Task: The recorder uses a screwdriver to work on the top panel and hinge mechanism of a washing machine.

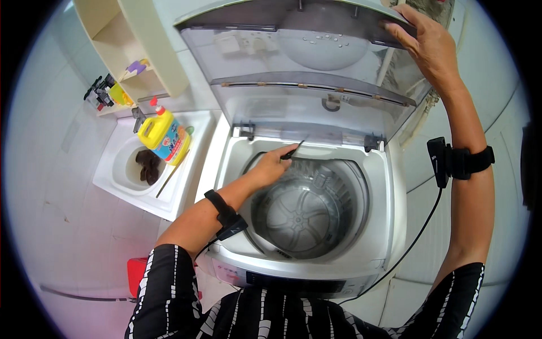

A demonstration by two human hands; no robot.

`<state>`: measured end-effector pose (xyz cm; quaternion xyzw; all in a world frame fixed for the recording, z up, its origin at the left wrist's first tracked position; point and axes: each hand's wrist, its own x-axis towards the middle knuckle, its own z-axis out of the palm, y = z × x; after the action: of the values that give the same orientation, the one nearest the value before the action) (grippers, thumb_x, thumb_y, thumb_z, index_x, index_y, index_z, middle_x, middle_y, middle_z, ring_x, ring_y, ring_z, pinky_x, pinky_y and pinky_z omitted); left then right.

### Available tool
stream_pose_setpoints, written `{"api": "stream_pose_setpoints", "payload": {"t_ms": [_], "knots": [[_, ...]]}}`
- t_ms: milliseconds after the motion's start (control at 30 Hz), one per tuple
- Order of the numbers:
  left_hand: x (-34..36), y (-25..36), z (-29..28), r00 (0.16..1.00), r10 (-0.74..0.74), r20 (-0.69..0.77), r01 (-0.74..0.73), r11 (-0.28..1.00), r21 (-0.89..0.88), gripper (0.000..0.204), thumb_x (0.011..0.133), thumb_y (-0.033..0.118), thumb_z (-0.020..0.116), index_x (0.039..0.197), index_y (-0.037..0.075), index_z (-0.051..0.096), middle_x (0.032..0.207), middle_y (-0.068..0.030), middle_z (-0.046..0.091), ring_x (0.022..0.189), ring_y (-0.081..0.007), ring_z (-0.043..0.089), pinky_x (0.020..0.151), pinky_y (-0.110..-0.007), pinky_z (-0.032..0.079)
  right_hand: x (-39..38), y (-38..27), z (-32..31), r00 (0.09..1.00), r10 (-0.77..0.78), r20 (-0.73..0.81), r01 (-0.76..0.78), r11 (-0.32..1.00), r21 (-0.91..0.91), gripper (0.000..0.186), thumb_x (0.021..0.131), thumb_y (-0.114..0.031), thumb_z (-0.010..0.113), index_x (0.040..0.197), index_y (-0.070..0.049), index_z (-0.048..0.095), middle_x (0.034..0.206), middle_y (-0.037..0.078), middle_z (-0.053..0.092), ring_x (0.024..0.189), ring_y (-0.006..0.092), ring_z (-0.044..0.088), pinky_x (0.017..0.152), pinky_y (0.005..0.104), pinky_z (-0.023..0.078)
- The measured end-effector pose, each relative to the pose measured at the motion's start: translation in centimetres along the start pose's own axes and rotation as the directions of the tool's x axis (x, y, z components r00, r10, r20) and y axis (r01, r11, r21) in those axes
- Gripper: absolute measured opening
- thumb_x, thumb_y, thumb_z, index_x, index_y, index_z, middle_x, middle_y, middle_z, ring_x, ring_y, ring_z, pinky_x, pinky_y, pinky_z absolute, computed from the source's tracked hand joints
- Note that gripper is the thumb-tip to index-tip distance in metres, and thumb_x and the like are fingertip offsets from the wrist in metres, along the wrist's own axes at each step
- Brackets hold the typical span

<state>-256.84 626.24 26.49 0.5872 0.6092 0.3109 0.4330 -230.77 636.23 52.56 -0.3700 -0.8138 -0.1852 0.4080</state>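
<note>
A top-loading washing machine (384, 226) stands in front of me with its folding, see-through lid (248, 62) raised. My right hand (432, 48) grips the lid's upper right edge, thumb on the near face and fingers behind it. Over the far rim of the drum opening, my left hand (272, 166) is closed on a slim black-handled tool (290, 153) with a thin pointed tip. Its exact kind is too small to tell. Below lies the metal drum (302, 217), with a ribbed round plate at its bottom. Droplets dot the lid's upper panel.
Left of the machine, a white sink (195, 127) holds a dark brown wet-looking cloth (148, 165). On its rim stand a yellow pump jug (166, 135) and a thin stick (172, 175). Above is a cream shelf unit (164, 45). A red object (135, 274) sits low left.
</note>
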Motion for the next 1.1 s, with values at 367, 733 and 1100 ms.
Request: {"api": "stream_pose_setpoints", "payload": {"t_ms": [367, 733, 1100], "knots": [[2.2, -0.3, 2.7, 0.987, 0.163, 0.009, -0.163, 0.987, 0.009, 0.045, 0.088, 0.01, 0.052, 0.133, 0.016, 0.047, 0.069, -0.0083, 0.058, 0.058, -0.0143, 0.05, 0.061, -0.03, 0.045, -0.5, -0.6, -0.6, 0.975, -0.171, -0.145, 0.173, 0.985, 0.001, 0.029, 0.075, -0.02, 0.068, 0.097, -0.003, 0.061, 0.085, 0.017, 0.062, 0.079, 0.0341, 0.059, 0.071, 0.0388, 0.046], [2.1, 3.4, 3.6, 0.991, 0.108, 0.074, -0.122, 0.963, 0.238, 0.048, 0.089, 0.007, 0.051, 0.135, 0.018, 0.045, 0.066, -0.0037, 0.053, 0.056, -0.0118, 0.043, 0.059, -0.027, 0.042, -1.3, -1.9, -1.5, 0.992, -0.096, -0.086, 0.096, 0.995, -0.003, 0.025, 0.074, -0.018, 0.069, 0.092, -0.004, 0.06, 0.078, 0.016, 0.061, 0.075, 0.0334, 0.059, 0.067, 0.039, 0.046], [3.7, 1.8, 5.1, 0.958, 0.285, 0.019, -0.277, 0.912, 0.302, 0.044, 0.088, 0.012, 0.052, 0.131, 0.019, 0.049, 0.077, -0.0129, 0.058, 0.068, -0.0235, 0.053, 0.069, -0.032, 0.045, -1.0, -1.4, -0.8, 0.975, -0.168, -0.146, 0.154, 0.983, -0.103, 0.025, 0.075, -0.023, 0.069, 0.085, -0.004, 0.056, 0.073, 0.016, 0.058, 0.07, 0.0335, 0.058, 0.064, 0.0406, 0.045]]}}
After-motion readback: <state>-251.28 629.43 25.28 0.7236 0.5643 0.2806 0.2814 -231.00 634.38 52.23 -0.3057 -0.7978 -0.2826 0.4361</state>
